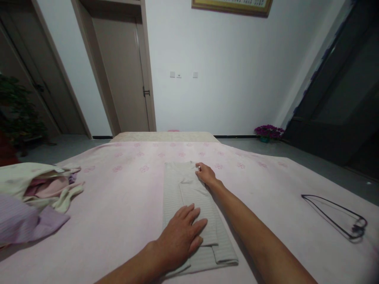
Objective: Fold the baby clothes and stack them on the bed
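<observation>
While our left hand (184, 234) lies flat, fingers apart, on the near half of the garment (173, 189) | our right hand (206, 173), bent-fingered, is at its far right corner, grip: we cannot tell | garment: folded on sheet (118, 209), long axis pointing away from us

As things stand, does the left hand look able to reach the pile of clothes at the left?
Probably yes: the left hand lies open on the folded garment, and only the pink sheet seems to lie between it and the pile of clothes.
</observation>
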The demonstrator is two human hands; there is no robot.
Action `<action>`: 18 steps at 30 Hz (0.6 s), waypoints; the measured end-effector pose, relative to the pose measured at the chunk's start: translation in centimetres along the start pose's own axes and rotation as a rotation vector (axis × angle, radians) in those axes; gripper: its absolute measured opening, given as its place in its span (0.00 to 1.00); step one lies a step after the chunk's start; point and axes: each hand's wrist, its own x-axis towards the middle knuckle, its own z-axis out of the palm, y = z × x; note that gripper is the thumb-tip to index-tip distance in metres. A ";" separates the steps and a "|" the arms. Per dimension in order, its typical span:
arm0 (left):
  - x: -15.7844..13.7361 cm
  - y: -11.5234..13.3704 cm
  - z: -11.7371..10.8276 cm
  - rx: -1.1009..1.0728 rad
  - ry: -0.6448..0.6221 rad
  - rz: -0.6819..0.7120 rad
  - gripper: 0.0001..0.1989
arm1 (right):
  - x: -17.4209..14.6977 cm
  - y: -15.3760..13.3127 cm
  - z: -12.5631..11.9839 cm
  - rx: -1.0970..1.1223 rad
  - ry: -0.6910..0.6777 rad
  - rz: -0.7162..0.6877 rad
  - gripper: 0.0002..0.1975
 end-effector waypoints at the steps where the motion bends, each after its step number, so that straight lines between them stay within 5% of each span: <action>1: -0.1 0.0 0.0 -0.002 -0.015 0.011 0.24 | 0.1 0.0 0.1 0.002 0.007 -0.019 0.22; 18: 0.1 0.3 -0.4 -0.023 -0.049 0.024 0.21 | -0.2 -0.8 0.8 -0.071 0.116 -0.097 0.16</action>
